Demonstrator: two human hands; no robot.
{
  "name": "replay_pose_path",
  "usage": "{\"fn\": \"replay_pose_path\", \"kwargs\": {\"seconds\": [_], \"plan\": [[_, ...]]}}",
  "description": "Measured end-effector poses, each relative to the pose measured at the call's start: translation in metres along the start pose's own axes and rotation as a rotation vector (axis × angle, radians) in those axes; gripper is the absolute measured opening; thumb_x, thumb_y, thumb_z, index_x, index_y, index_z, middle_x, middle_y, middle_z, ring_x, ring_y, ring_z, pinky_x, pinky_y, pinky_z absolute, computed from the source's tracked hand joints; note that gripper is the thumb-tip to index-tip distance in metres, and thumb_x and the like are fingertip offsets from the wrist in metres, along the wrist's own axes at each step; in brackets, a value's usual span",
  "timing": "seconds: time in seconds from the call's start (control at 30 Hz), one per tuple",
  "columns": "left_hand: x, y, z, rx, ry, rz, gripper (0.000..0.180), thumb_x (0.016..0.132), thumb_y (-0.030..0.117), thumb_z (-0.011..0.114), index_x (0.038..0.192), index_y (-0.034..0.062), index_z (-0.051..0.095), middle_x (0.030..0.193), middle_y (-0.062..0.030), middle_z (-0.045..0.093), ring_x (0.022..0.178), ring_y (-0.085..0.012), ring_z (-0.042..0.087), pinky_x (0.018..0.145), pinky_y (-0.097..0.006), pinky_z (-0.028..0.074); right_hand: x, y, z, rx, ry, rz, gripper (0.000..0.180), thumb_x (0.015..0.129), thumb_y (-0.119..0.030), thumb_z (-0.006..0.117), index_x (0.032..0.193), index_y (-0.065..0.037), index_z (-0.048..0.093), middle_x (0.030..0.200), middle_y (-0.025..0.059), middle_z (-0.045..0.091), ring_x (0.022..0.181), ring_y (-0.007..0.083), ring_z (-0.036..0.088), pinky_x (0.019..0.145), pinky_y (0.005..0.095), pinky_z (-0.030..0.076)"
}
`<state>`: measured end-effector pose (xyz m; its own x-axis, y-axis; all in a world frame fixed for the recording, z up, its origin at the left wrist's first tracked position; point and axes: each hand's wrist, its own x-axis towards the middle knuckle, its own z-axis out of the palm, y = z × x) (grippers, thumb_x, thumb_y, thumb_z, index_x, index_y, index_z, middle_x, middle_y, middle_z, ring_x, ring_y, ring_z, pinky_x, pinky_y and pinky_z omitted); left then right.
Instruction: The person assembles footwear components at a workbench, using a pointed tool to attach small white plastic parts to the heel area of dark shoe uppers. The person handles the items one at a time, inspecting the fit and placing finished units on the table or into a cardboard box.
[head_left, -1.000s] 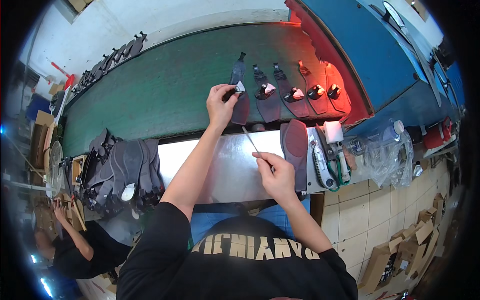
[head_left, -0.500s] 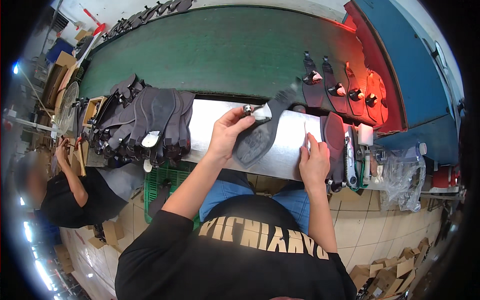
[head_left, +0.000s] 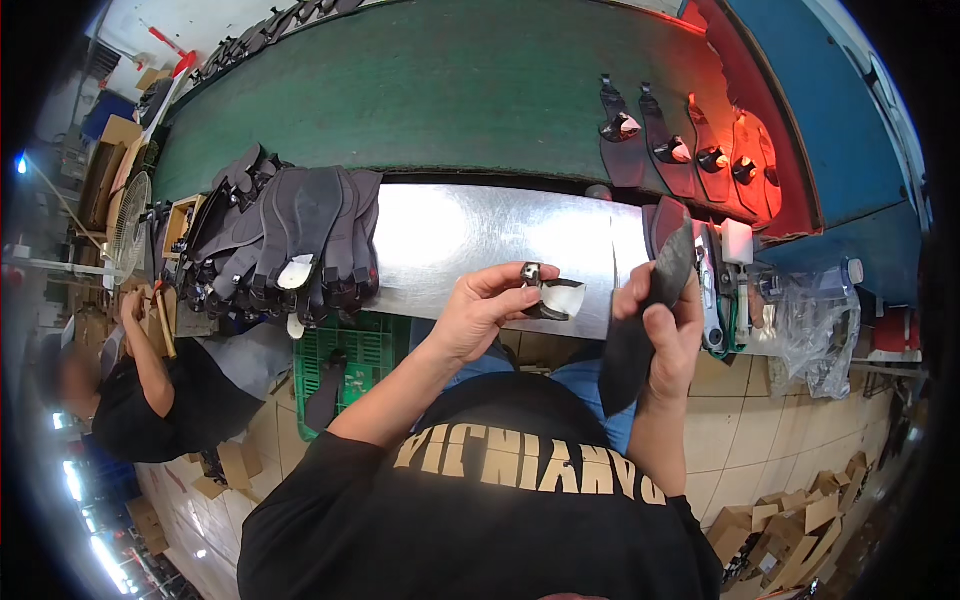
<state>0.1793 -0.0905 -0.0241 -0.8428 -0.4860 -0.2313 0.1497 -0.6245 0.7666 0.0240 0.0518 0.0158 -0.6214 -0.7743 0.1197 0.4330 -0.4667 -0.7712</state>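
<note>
My left hand (head_left: 478,318) pinches a small dark strap piece (head_left: 560,299) with a white patch and a shiny fitting at its end, above the near edge of the metal worktop (head_left: 470,235). On the right, my right hand (head_left: 672,350) is closed round a dark, sole-shaped piece (head_left: 630,350), held almost on edge and pointing down towards my lap. The strap piece and the sole-shaped piece are apart. Behind the right hand lies a reddish-dark sole-shaped piece (head_left: 664,218), partly hidden.
A pile of dark sole-shaped pieces (head_left: 318,215) covers the worktop's left end. Several strapped pieces (head_left: 670,150) lie on the green belt (head_left: 400,90) under red light. At right are a cutter (head_left: 711,300), a white-topped bottle (head_left: 737,243) and plastic bags (head_left: 815,340). A co-worker (head_left: 150,370) is at left.
The sole-shaped piece, earlier beside the strap piece at my left hand, is now in my right hand. My right hand has left the worktop; my left has moved nearer my body.
</note>
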Motion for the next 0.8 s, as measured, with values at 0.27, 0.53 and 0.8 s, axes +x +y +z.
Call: {"fn": "replay_pose_path", "kwargs": {"seconds": [0.27, 0.53, 0.8], "plan": [[-0.007, 0.003, -0.005, -0.010, -0.039, 0.049, 0.028, 0.085, -0.002, 0.062, 0.113, 0.0016, 0.061, 0.117, -0.0163, 0.062, 0.102, -0.0197, 0.063, 0.082, -0.033, 0.057, -0.028, 0.005, 0.010, -0.794, -0.036, -0.051, 0.039, 0.070, 0.000, 0.075, 0.107, 0.003, 0.060, 0.094, 0.0097, 0.061, 0.089, 0.0155, 0.058, 0.082, 0.0257, 0.044], [-0.008, 0.005, -0.006, 0.046, -0.054, 0.135, 0.031, 0.080, 0.003, 0.069, 0.110, 0.0019, 0.060, 0.118, -0.0201, 0.061, 0.105, -0.0243, 0.063, 0.081, -0.034, 0.058, -0.038, 0.012, 0.009, -0.771, -0.108, -0.059, 0.044, 0.073, 0.005, 0.069, 0.117, 0.004, 0.061, 0.107, 0.0149, 0.066, 0.095, 0.0200, 0.063, 0.084, 0.0276, 0.047], [-0.009, 0.006, -0.006, 0.057, -0.057, 0.139, 0.032, 0.077, 0.002, 0.072, 0.108, 0.0020, 0.062, 0.117, -0.0204, 0.062, 0.106, -0.0256, 0.062, 0.082, -0.033, 0.058, -0.040, 0.016, 0.010, -0.776, -0.082, -0.059, 0.040, 0.074, 0.006, 0.068, 0.113, 0.003, 0.063, 0.106, 0.0147, 0.066, 0.095, 0.0207, 0.064, 0.084, 0.0283, 0.048]]}}
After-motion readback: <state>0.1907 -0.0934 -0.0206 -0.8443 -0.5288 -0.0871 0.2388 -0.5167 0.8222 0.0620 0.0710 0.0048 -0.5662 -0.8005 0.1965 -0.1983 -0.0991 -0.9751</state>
